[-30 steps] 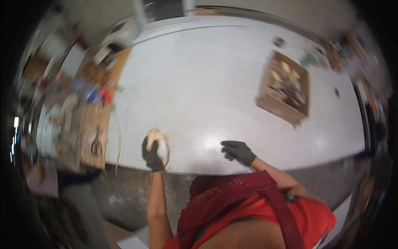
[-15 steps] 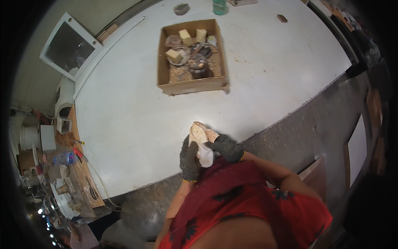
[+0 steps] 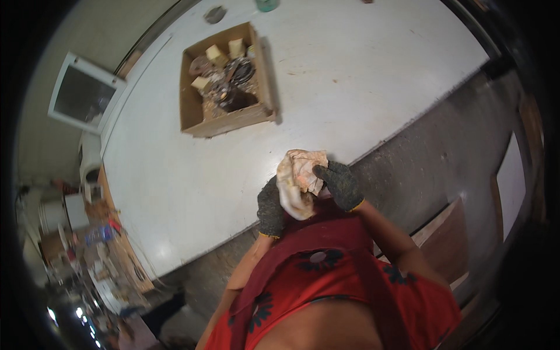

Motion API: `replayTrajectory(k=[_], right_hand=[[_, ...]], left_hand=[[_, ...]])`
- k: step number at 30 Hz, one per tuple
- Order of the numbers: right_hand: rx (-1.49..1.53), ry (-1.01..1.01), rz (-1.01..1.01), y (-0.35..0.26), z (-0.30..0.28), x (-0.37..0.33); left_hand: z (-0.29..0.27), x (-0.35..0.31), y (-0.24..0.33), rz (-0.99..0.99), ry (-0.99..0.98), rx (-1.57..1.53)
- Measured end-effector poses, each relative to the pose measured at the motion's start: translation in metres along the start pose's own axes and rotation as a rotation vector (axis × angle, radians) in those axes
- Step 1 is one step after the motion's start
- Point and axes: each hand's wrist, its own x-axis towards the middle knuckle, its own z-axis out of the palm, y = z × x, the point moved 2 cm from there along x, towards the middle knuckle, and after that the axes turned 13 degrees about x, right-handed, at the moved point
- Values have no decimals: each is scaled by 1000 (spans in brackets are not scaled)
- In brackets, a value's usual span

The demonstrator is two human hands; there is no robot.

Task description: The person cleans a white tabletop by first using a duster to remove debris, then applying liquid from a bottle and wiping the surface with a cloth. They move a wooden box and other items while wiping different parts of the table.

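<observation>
A crumpled, stained cloth (image 3: 303,172), whitish with pinkish-brown patches, is held up between both hands at the near edge of the white table. My left hand (image 3: 270,209), in a dark grey knitted glove with a yellow cuff edge, grips its left side; part of the fingers is hidden behind the cloth. On the other side my right hand (image 3: 341,185), gloved the same way, pinches the right edge between thumb and fingers. The cloth is partly spread and hangs over the front of a dark red apron (image 3: 326,236).
Farther off on the white table (image 3: 350,76) stands an open cardboard box (image 3: 233,125) with pale yellow blocks, a dark jar and dusty debris. Behind it lie a grey lump (image 3: 215,14) and a green container (image 3: 266,4). Cluttered tools and a cable lie left; boards (image 3: 440,236) lean at right.
The bunched cloth has been opened out wider, and my right hand has moved right with its edge. The view has shifted, so the box now appears farther left.
</observation>
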Motion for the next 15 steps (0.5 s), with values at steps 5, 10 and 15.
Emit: replayTrajectory(k=[5, 10, 15], right_hand=[[-320, 258, -320, -33, -22, -23], [372, 480, 271, -45, -13, -32], [481, 757, 305, -28, -39, -63]], left_hand=[[27, 1, -23, -335, -420, -667], [53, 9, -17, -537, -601, -1261], [61, 3, 15, -440, -641, -1120]])
